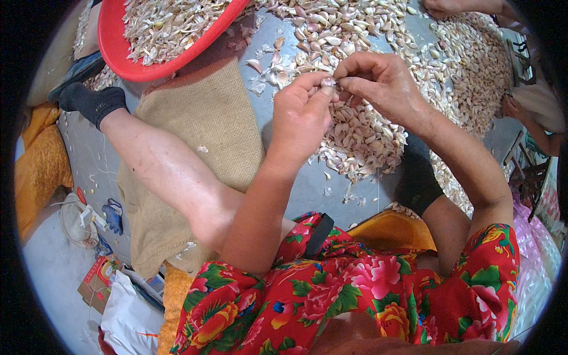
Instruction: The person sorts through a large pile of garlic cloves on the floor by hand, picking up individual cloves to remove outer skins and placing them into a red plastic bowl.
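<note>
My left hand (304, 117) holds a garlic clove (328, 82) between thumb and forefinger. The fingertips of my right hand (381, 86) meet at the clove's right side, pinched together; whether they grip its skin is too small to tell. Just below both hands lies a heap of pinkish garlic cloves (366, 137) on the grey floor. Paler cloves (350, 26) spread beyond my hands, with bits of papery skin (257, 85) to their left.
A red plastic basin (166, 73) of garlic skins stands at upper left. Burlap sacking (208, 115) lies under my outstretched leg. A larger clove pile (475, 71) spreads at right, near other people's hands (514, 108). Blue gloves (112, 215), a coiled cord (75, 219) and a white bag (128, 315) lie at left.
</note>
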Demonstrator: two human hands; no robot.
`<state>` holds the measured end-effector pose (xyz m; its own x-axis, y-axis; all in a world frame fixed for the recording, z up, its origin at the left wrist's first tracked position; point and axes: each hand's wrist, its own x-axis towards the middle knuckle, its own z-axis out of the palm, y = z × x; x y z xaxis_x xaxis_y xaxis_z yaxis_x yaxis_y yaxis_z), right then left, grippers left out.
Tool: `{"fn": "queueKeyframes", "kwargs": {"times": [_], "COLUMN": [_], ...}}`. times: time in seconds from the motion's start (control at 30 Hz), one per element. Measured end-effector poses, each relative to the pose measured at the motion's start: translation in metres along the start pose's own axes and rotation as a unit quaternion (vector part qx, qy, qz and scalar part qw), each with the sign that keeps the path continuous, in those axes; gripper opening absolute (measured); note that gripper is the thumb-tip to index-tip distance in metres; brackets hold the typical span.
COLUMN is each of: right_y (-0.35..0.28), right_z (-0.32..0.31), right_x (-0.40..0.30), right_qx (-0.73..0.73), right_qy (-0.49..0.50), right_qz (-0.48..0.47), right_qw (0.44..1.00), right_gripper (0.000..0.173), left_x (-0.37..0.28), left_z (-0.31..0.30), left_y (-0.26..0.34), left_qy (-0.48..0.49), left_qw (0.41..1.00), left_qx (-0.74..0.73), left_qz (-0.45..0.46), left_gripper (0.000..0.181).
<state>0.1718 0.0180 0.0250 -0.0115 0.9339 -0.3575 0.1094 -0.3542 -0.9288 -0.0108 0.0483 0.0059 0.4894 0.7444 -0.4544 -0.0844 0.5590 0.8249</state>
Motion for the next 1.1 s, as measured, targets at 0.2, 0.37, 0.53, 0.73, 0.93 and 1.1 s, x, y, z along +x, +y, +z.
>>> {"fn": "queueKeyframes", "kwargs": {"times": [0.2,0.37,0.53,0.73,0.93,1.1], "right_y": [-0.002,-0.007,-0.011,-0.01,-0.01,-0.012], "right_z": [-0.004,0.004,0.006,0.001,0.002,0.005], "right_x": [0.002,0.0,-0.002,0.002,-0.002,0.002], "right_qx": [-0.17,-0.181,-0.179,-0.016,-0.138,-0.24], "right_qy": [0.042,0.044,0.031,-0.018,0.005,0.0], "right_qz": [-0.116,-0.158,-0.131,-0.02,-0.077,-0.16], "right_qw": [0.978,0.97,0.975,1.0,0.987,0.957], "right_gripper": [0.014,0.017,0.018,0.018,0.016,0.019], "left_x": [0.006,0.004,0.002,0.001,0.006,-0.003], "left_z": [-0.012,-0.007,-0.006,-0.007,-0.008,-0.004], "left_y": [-0.004,0.001,-0.005,-0.006,-0.007,0.005], "left_qy": [-0.078,-0.051,-0.037,0.002,0.022,0.015], "left_qw": [0.986,0.986,0.998,0.987,0.897,0.885], "left_qx": [-0.142,-0.141,-0.045,0.14,0.373,0.396], "left_qz": [-0.036,-0.067,-0.023,0.084,0.236,0.243], "left_gripper": [0.023,0.027,0.028,0.031,0.021,0.016]}}
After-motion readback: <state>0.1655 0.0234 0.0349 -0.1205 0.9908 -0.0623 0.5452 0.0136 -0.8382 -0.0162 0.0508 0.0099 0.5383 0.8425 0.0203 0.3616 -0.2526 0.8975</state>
